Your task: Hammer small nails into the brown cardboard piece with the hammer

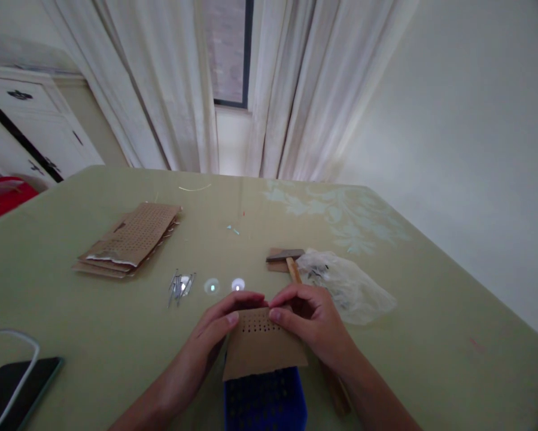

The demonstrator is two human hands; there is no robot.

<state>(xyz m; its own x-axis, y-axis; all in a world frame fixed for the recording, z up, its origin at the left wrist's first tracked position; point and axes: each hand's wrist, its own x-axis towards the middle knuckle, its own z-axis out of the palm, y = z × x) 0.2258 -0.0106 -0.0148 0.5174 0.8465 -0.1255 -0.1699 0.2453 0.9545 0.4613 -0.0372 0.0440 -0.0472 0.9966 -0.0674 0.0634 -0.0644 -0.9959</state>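
A brown piece of cardboard (265,353), with rows of small punched holes in its far part, lies across the blue plastic basket (266,401). My left hand (208,329) grips the far left corner, thumb on top and fingers along the far edge. At the far right, my right hand (316,320) pinches the same edge between thumb and fingers; whether something small is also in that pinch cannot be seen. A hammer (293,269) lies to the right, its wooden handle passing under my right hand and wrist. Several nails (179,288) are scattered left of my hands.
A stack of hole-punched cardboard sheets (131,242) lies at the back left. Beside the hammer head sits a crumpled clear plastic bag (347,290) with dark bits inside. A dark phone or tablet (24,389) with a white cable (30,341) rests at the near left.
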